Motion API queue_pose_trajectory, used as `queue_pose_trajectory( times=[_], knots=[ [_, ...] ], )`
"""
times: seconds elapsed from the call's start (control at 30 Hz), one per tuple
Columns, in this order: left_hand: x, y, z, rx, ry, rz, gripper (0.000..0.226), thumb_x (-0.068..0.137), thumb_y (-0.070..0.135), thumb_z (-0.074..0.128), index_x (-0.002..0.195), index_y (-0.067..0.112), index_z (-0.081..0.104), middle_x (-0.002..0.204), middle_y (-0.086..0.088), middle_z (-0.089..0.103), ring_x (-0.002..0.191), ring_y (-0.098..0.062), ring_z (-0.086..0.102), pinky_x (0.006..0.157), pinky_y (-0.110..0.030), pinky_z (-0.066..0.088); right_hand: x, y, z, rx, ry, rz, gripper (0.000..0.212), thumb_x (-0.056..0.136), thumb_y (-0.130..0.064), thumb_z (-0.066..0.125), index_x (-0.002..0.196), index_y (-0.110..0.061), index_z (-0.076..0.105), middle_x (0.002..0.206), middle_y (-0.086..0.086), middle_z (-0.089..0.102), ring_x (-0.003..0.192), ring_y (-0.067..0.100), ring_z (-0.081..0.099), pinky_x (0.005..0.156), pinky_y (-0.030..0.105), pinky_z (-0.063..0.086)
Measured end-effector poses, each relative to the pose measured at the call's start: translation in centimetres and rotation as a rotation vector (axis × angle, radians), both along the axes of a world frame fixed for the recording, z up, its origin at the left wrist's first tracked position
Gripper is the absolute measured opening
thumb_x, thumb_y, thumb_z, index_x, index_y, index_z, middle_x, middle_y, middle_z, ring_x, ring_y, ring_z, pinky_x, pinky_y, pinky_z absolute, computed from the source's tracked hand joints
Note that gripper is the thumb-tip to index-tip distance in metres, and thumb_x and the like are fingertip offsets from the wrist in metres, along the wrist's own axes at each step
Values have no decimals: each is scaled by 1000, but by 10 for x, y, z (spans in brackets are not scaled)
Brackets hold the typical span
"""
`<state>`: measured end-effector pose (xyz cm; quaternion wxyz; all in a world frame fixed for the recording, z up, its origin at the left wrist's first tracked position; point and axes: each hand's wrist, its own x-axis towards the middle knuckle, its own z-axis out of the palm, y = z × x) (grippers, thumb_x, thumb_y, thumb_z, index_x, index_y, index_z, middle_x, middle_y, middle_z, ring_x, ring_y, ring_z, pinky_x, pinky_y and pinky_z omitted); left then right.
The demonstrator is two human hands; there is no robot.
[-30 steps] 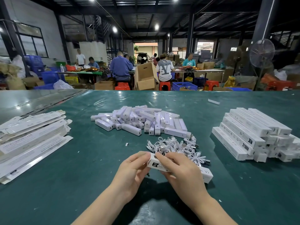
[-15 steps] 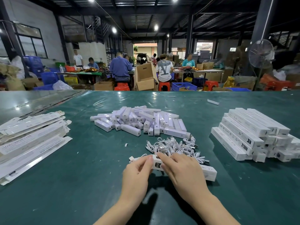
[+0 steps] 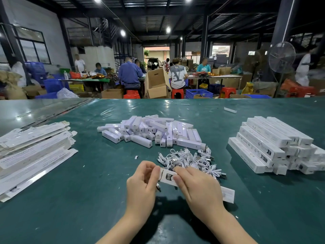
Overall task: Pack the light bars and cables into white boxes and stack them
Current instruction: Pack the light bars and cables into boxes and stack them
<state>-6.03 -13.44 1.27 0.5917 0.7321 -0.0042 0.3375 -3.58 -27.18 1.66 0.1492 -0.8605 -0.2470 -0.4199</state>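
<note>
Both hands are working on one long white box point(image 3: 168, 177) held low over the green table point(image 3: 70, 208). The box's far end is sticking out beyond the right wrist.

The left hand point(image 3: 142, 184) is pinching the flap at the box's near end, with thumb and forefinger closed together on it. The right hand point(image 3: 198, 187) is curling over the box body just beside that flap. Its fingers are clamped on the box and the thumb is pressing the panel with the dark printed mark.

A small cable end is showing just below the left fingertips; cannot tell whether it is running into the box.

- **Just beyond the right fingers:** a heap of coiled white USB cables point(image 3: 190, 159) is lying.
- **Farther beyond both sets of fingers:** a pile of loose white light bars point(image 3: 151, 131) is sitting.
- **Well right of the right fingers:** a stack of packed boxes point(image 3: 267, 145) is standing.
- **Well left of the left fingers:** flat unfolded cartons point(image 3: 31, 152) are lying in a layered pile.
</note>
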Motion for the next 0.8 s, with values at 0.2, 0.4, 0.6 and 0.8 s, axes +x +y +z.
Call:
queue_pose_trajectory(
  times=[0.2, 0.4, 0.6, 0.8],
  knots=[
    [-1, -9, 0, -59, -20, 35, 28, 91, 8, 55, 65, 15, 46, 48, 10, 51, 42, -3, 41, 44, -8, 32, -3, 7, 1, -9, -25, -47, 54, 96, -42, 22, 77, -23, 70, 56, -8, 58, 45, 15, 57, 35, 16, 36],
    [-4, -14, -1, -177, -24, 46, 21, 93, 10, 52, 72, 11, 56, 55, 4, 57, 51, -7, 49, 54, -22, 44, -5, 13, 1, -16, -13, -95, 43, 90, -40, 32, 74, -23, 68, 55, -7, 56, 44, 16, 55, 35, 16, 34],
    [-14, -36, -1, -493, 58, -184, 34, 88, -1, 55, 102, 29, 63, 105, 5, 72, 99, -9, 66, 91, -26, 51, -3, 15, 7, 138, 6, -160, 68, 99, -42, 8, 77, -21, 68, 61, -6, 61, 48, 19, 59, 37, 20, 39],
    [-14, -31, 5, -520, 53, -271, 39, 82, -13, 58, 102, 20, 64, 90, 4, 74, 85, -4, 68, 76, -15, 53, -2, 14, 5, 150, -8, -138, 68, 100, -42, 7, 77, -20, 67, 63, -6, 61, 50, 18, 60, 37, 20, 40]
  ],
)
